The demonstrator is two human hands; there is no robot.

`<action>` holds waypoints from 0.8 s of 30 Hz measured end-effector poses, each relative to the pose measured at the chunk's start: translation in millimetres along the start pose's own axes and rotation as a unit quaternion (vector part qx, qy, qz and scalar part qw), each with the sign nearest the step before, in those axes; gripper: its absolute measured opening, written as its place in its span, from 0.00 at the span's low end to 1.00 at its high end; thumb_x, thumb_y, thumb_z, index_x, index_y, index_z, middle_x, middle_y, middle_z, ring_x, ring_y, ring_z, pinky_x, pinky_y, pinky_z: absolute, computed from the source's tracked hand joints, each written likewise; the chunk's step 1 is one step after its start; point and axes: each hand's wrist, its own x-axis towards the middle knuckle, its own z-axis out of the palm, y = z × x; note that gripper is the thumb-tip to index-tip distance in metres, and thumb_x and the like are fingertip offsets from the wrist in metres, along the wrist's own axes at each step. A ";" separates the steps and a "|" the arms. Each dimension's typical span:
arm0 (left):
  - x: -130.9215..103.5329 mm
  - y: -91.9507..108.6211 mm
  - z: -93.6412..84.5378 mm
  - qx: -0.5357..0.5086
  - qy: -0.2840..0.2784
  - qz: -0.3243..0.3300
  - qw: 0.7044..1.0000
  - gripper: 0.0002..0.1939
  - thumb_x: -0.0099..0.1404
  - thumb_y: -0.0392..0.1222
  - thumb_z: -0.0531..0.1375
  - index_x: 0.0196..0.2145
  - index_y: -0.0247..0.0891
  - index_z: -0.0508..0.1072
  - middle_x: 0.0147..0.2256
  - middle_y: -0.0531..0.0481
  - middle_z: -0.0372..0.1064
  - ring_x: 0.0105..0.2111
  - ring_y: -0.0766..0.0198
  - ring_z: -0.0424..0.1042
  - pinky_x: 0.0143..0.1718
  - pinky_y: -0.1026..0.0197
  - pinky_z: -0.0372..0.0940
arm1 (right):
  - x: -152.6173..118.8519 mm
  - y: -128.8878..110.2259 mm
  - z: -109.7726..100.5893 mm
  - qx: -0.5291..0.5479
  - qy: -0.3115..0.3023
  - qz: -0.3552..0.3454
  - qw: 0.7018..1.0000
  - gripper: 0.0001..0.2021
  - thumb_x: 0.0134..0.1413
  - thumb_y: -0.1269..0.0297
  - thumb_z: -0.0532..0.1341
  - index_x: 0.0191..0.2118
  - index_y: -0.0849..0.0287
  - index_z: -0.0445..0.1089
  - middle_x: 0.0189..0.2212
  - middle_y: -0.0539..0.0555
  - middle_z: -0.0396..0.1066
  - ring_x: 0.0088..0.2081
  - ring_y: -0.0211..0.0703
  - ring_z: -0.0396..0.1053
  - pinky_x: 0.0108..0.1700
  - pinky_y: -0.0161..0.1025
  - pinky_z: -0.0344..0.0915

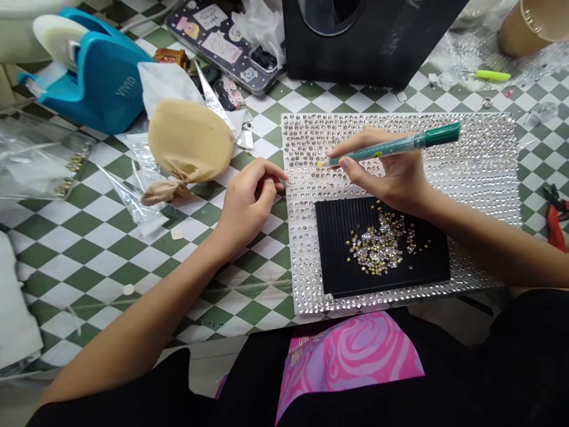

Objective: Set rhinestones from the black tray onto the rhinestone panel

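Observation:
My right hand is closed round a green pen-like tool, its yellowish tip low over the upper left of a sheet covered in rows of clear rhinestones. My left hand has its fingers curled together, fingertips at the sheet's left edge; whether anything is between them is hidden. On the sheet's lower part rests a black ridged tray, below my right hand. A pile of loose rhinestones, some gold and some silver, lies on the tray.
A blue tape dispenser, a tan cloth-wrapped pad and a phone are at the upper left. Behind the sheet stands a black box. A cup and red-handled pliers are at the right.

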 end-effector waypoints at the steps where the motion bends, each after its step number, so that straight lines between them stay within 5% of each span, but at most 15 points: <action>1: 0.0 0.1 0.0 0.000 0.000 -0.001 1.000 0.11 0.64 0.29 0.50 0.33 0.40 0.69 0.31 0.53 0.70 0.31 0.69 0.71 0.33 0.66 0.68 | 0.2 -1.0 -2.2 0.005 0.001 -0.001 1.000 0.05 0.61 0.63 0.59 0.38 0.55 0.72 0.35 0.50 0.76 0.37 0.38 0.73 0.41 0.40 0.71; 8: -0.6 -2.0 0.5 -0.016 0.003 -0.011 1.000 0.09 0.64 0.32 0.51 0.33 0.40 0.70 0.31 0.52 0.69 0.32 0.68 0.71 0.32 0.66 0.68 | -35.8 -17.4 -29.5 0.018 0.024 0.016 0.999 0.09 0.57 0.70 0.62 0.42 0.51 0.74 0.37 0.49 0.78 0.38 0.40 0.75 0.41 0.42 0.71; 14: -0.5 -1.5 0.7 -0.026 0.002 -0.017 1.000 0.09 0.64 0.33 0.51 0.33 0.42 0.70 0.32 0.51 0.70 0.33 0.67 0.72 0.32 0.65 0.69 | -88.7 -26.9 -34.6 0.016 0.030 0.017 0.999 0.16 0.49 0.75 0.62 0.42 0.49 0.74 0.28 0.48 0.74 0.24 0.38 0.66 0.25 0.40 0.63; 24: -1.0 -0.8 -0.5 -0.016 0.000 -0.019 1.000 0.09 0.64 0.33 0.51 0.33 0.42 0.70 0.33 0.51 0.71 0.33 0.67 0.72 0.33 0.64 0.70 | -94.7 -24.7 -26.0 -0.001 0.026 0.020 0.999 0.16 0.47 0.76 0.62 0.40 0.49 0.74 0.26 0.48 0.73 0.24 0.38 0.65 0.23 0.39 0.63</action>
